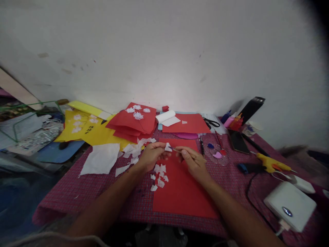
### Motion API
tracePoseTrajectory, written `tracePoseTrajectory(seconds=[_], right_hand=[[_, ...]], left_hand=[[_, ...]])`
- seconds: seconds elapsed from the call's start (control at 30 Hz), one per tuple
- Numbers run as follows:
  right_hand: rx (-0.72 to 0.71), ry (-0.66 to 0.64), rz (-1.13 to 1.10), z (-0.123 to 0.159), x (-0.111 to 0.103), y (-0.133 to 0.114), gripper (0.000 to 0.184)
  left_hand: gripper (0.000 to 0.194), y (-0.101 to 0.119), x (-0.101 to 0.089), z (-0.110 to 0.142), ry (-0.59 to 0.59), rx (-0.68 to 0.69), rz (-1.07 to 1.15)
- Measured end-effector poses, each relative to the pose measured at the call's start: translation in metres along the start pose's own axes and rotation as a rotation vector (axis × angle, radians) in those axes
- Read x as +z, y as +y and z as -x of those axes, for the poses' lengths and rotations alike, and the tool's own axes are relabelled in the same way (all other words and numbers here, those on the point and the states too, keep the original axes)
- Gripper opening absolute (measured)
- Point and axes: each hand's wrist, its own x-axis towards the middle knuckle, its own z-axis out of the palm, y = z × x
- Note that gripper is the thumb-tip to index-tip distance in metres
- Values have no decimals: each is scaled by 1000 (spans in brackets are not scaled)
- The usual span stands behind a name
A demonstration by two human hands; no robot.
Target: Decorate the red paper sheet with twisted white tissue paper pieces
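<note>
My left hand pinches a small piece of white paper above a red sheet. Close by on the right, my right hand is closed around a thin paintbrush, its tip meeting the paper piece; fingers hide most of the handle. A bluish-purple spot shows where tip and paper meet. Several white paper scraps lie below my left hand, on the red sheet's left edge and the cloth. A clear palette with blue, pink and red paint sits to the right.
White tissue and torn strips lie on the left. Behind are red cards with white flowers, yellow paper and a white roll. On the right stand a black flask, phone, yellow glue gun and white box.
</note>
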Motion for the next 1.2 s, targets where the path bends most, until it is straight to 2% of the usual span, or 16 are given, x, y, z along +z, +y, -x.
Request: tracePoseTrajectory(seconds=[0.2,0.47,0.67,0.83,1.03,1.2], right_hand=[[133,38,-317,-6,-3,6,28],[230,34,-536,-10,-2,12,27],[240,25,-530,-10,-3,11,27],[244,-15,-487,-10,-4,11,28],[221,-39,-523,-9,-3,9,17],[214,0,-435,-8,-2,8,18]], left_hand=[[27,1,-2,1,-68,-61,77],[29,-1,-2,1,-75,-65,78],[34,2,1,2,-48,-67,62],[32,0,-1,2,-77,-50,-24],[31,-4,-2,1,-70,-42,-86],[33,-4,-1,1,-68,-55,-88]])
